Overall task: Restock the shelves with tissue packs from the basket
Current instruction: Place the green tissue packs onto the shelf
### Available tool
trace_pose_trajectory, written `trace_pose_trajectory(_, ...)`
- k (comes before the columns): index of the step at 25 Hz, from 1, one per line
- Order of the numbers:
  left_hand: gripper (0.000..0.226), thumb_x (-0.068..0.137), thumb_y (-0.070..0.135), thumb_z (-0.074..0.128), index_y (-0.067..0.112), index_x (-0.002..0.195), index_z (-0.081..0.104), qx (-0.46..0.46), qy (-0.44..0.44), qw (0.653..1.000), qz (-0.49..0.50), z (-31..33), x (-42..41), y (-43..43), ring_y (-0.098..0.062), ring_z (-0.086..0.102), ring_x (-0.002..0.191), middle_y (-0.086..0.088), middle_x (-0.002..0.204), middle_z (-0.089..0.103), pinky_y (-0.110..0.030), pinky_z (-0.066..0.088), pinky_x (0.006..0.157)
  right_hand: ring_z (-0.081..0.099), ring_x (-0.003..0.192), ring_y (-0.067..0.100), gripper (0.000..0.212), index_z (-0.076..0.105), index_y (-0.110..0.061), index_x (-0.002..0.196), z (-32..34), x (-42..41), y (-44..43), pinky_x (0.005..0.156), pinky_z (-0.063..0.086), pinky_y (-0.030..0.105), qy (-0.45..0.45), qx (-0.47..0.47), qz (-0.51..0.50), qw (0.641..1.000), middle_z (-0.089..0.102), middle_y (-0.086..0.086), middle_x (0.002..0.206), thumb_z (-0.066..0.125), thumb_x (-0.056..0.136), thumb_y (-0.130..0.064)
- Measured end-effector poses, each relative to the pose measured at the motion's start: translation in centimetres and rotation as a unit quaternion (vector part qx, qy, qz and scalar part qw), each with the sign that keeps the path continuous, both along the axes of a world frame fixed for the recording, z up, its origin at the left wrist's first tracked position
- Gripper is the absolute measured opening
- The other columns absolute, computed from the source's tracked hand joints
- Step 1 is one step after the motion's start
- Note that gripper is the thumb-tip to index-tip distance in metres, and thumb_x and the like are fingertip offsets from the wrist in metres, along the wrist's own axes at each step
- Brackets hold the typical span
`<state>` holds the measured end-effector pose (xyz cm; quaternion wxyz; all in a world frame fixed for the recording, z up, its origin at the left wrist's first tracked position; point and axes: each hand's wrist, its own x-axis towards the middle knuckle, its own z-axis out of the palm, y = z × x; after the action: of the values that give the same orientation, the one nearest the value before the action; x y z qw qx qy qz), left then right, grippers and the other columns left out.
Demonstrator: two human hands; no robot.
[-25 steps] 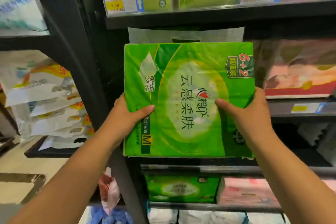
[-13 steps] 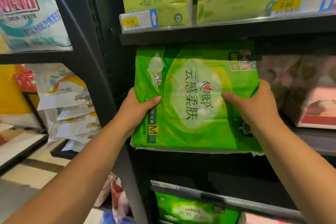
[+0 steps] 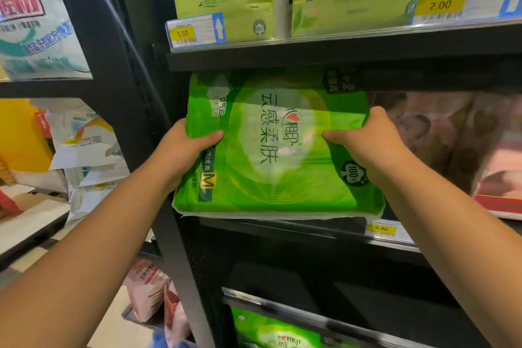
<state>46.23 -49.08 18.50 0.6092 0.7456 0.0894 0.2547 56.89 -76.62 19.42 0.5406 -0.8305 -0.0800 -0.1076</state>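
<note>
Left hand [image 3: 180, 150] grips the left side of the green tissue pack [image 3: 276, 178], thumb curled over its face. Right hand [image 3: 370, 144] grips the right side likewise. The pack's lower edge is at the shelf's [image 3: 296, 227] front-left corner, beside a pink pack [image 3: 452, 135].

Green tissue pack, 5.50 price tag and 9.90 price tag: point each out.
green tissue pack [image 3: 282, 178], head view, lower front face.
5.50 price tag [image 3: 182, 33], head view, its yellow price patch.
9.90 price tag [image 3: 381, 228], head view, its yellow price patch.
</note>
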Motion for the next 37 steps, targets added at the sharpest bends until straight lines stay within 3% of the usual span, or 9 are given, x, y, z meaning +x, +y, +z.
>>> trace_pose_trajectory(6,0.045,0.08,0.021,0.077,0.015,0.12,0.058,0.01,-0.005,1.0,0.029,-0.2,2.2,1.0,-0.016,0.07,0.093,0.0,0.105,0.072,-0.038,0.055,0.085,0.055,0.091,0.026,0.045,0.047,-0.011,0.093,0.9,1.1,0.9,0.083,0.051,0.046,0.018,0.002,0.009,1.0,0.053,0.009,0.1,0.08,0.077,-0.036)
trace_pose_trajectory(10,0.058,0.073,0.02,0.083,0.012,0.122,0.054,0.016,-0.016,0.999,0.026,-0.7,4.3,1.9,-0.018,0.068,0.1,-0.003,0.11,0.07,-0.044,0.054,0.092,0.047,0.075,0.023,0.051,0.048,-0.01,0.092,-0.8,2.7,1.7,0.062,0.038,0.035,0.028,0.028,-0.016,0.999,0.045,0.01,0.086,0.08,0.074,-0.044)
trace_pose_trajectory(14,0.059,0.073,0.023,0.084,0.016,0.119,0.048,0.063,-0.025,0.997,0.046,-1.1,5.6,2.4,-0.009,0.063,0.097,0.006,0.106,0.064,-0.029,0.052,0.086,0.046,0.082,0.022,0.049,0.042,-0.015,0.082,-3.2,3.6,2.5,0.052,0.035,0.033,0.014,0.046,-0.045,0.998,0.043,0.004,0.081,0.081,0.073,-0.044)
trace_pose_trajectory(18,0.059,0.075,0.025,0.081,0.027,0.115,0.038,0.11,-0.037,0.991,0.066,-3.3,6.0,2.3,-0.002,0.054,0.093,0.017,0.101,0.054,-0.009,0.04,0.072,0.05,0.093,0.025,0.055,0.043,-0.004,0.108,-5.3,2.6,3.7,0.074,0.045,0.04,-0.05,0.039,-0.081,0.995,0.052,0.014,0.106,0.08,0.077,-0.033)
trace_pose_trajectory(21,0.076,0.071,0.037,0.082,0.024,0.13,0.036,0.162,-0.048,0.981,0.097,-5.0,6.1,2.2,-0.011,0.052,0.116,0.003,0.127,0.053,-0.027,0.044,0.096,0.053,0.106,0.032,0.063,0.043,-0.003,0.112,-6.7,2.8,3.8,0.089,0.047,0.046,-0.102,0.021,-0.08,0.991,0.055,0.017,0.114,0.082,0.074,-0.035)
trace_pose_trajectory(24,0.118,0.062,0.049,0.084,0.025,0.151,0.01,0.293,-0.013,0.947,0.135,-6.1,4.9,1.3,-0.017,0.026,0.139,-0.009,0.156,0.013,-0.032,0.028,0.11,0.05,0.109,0.031,0.073,0.041,-0.004,0.111,-7.7,2.4,3.4,0.092,0.044,0.048,-0.117,-0.022,-0.059,0.991,0.051,0.016,0.114,0.084,0.067,-0.042)
trace_pose_trajectory(28,0.13,0.047,0.068,0.079,0.041,0.15,0.005,0.429,0.093,0.891,0.111,-7.7,2.9,0.2,-0.03,-0.004,0.147,0.005,0.153,-0.032,-0.05,0.023,0.114,0.048,0.12,0.022,0.102,0.033,-0.018,0.127,-9.0,1.8,1.9,0.1,0.044,0.04,-0.069,-0.031,0.035,0.996,0.048,0.005,0.128,0.092,0.049,-0.046)
trace_pose_trajectory(31,0.131,0.046,0.067,0.079,0.042,0.15,0.004,0.425,0.109,0.892,0.108,-8.1,3.0,0.3,-0.034,-0.003,0.147,0.008,0.151,-0.036,-0.052,0.024,0.115,0.037,0.136,0.023,0.143,0.013,-0.023,0.147,-9.2,2.2,1.1,0.11,0.037,0.046,-0.021,-0.075,0.081,0.994,0.036,0.006,0.148,0.086,0.032,-0.068)
trace_pose_trajectory(37,0.129,0.051,0.07,0.076,0.025,0.152,0.009,0.495,0.112,0.848,0.151,-7.8,6.4,0.7,-0.05,0.017,0.138,-0.026,0.155,-0.016,-0.054,0.031,0.109,0.054,0.106,0.038,0.093,0.033,0.001,0.116,-8.0,3.0,3.3,0.082,0.046,0.042,-0.071,-0.208,0.009,0.976,0.048,0.023,0.12,0.086,0.057,-0.048)
